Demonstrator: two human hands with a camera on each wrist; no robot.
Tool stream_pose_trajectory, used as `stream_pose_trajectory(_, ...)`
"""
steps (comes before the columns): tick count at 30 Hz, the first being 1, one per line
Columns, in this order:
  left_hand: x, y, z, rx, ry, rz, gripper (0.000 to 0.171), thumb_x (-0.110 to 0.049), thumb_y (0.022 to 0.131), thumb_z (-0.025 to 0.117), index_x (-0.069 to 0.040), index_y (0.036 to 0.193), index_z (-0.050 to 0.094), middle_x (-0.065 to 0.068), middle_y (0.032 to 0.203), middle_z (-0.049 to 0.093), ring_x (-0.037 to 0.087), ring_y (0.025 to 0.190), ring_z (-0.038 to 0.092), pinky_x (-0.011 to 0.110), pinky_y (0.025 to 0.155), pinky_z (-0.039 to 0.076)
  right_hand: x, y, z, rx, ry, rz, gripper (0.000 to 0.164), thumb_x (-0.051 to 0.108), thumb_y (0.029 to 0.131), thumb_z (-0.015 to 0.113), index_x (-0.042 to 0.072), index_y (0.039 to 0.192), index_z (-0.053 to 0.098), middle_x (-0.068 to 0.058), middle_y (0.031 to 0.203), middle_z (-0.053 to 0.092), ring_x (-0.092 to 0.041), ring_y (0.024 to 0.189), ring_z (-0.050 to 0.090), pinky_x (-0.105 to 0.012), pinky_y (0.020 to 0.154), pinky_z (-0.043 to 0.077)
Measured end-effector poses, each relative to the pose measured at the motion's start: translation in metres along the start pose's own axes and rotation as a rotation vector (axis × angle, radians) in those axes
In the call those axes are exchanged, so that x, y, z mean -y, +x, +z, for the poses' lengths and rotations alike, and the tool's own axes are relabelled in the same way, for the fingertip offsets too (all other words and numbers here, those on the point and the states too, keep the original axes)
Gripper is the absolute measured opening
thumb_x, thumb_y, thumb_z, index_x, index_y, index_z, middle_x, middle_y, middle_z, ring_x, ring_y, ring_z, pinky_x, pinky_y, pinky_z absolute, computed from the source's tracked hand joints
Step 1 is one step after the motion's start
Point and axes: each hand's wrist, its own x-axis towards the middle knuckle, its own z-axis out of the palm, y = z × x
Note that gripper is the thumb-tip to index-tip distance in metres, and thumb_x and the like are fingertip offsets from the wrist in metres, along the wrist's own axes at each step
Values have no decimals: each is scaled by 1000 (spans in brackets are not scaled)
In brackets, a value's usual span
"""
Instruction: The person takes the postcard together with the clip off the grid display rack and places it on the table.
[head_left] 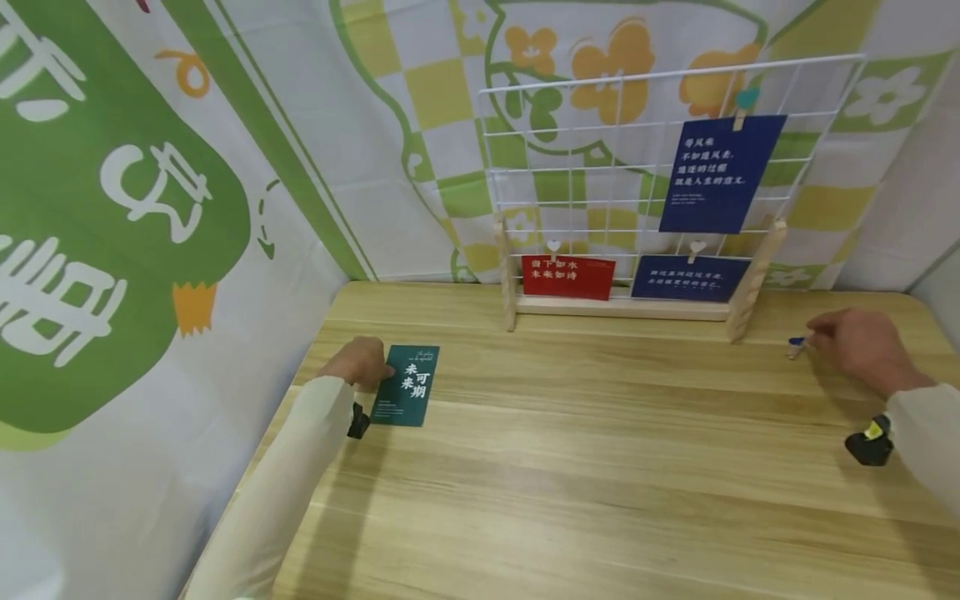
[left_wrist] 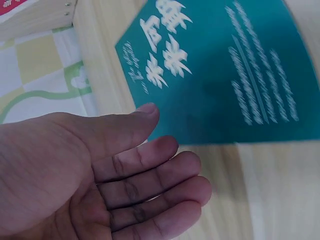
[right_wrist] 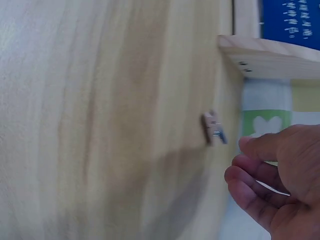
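A dark teal card (head_left: 407,400) with white lettering lies at the left of the table. My left hand (head_left: 358,363) is at its left edge, and the thumb tip overlaps the card. In the left wrist view the fingers of this hand (left_wrist: 150,175) are loosely bent beside the card's corner, with a gap between thumb and forefinger. At the far right, a small wooden clothespin (right_wrist: 210,128) with a blue decoration lies on the table. My right hand (head_left: 862,346) reaches toward it, fingers loosely bent; the right wrist view shows a gap between fingertips and clothespin.
A white wire grid (head_left: 592,187) in a wooden stand (head_left: 622,309) stands at the table's back. Clothespins hold a large blue card (head_left: 720,187), a red card (head_left: 567,285) and a smaller blue card (head_left: 688,289) on it. Printed cloth (head_left: 300,125) hangs behind the table (head_left: 562,467).
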Motion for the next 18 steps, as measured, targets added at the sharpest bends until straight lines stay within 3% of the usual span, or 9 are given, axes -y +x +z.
stream_pose_trajectory(3,-8,2,-4,-52,-13,69,31,-24,96,64,-6,70,61,1,65,51,16,62,49,33,67,45,6,-3,-10,-45,35,40,30,14,91,64,-11,107,66,-29,97,70,-50,87,64,-57,70,50)
stream_pose_trajectory(6,-16,4,-7,-132,-15,166,36,-21,93,66,-8,61,56,-3,57,44,15,58,44,33,65,44,12,-7,-21,-102,92,63,38,24,95,63,-11,107,67,-28,94,71,-46,79,65,-52,66,51)
stream_pose_trajectory(9,-25,4,-11,-201,-48,254,29,-17,92,67,-3,67,67,0,58,57,14,57,48,34,66,48,19,-7,-34,-162,150,52,43,30,96,64,-11,106,68,-29,92,71,-36,65,66,-41,54,50)
stream_pose_trajectory(11,-31,4,-14,-243,-86,296,20,-16,91,69,-1,79,75,6,69,69,15,60,55,36,66,52,26,-6,-44,-176,198,68,43,32,95,65,-9,108,69,-31,96,70,-19,57,64,-33,48,47)
stream_pose_trajectory(13,-39,4,-16,-272,-123,325,18,-16,91,69,0,86,77,12,80,74,17,64,62,37,68,55,32,-5,-54,-192,236,80,40,31,95,66,-6,108,70,-33,101,68,-9,57,61,-32,47,46)
stream_pose_trajectory(15,-48,4,-19,-299,-143,343,19,-16,92,69,1,91,76,15,88,75,22,71,66,38,71,57,39,-5,-63,-190,278,103,39,31,95,65,-5,110,70,-34,108,66,-15,64,65,-36,52,48)
stream_pose_trajectory(18,-63,3,-24,-315,-173,354,23,-18,92,69,2,102,73,18,102,74,30,87,70,42,80,57,47,-5,-75,-199,326,123,39,33,95,65,-2,112,71,-33,114,65,2,69,62,-30,56,49)
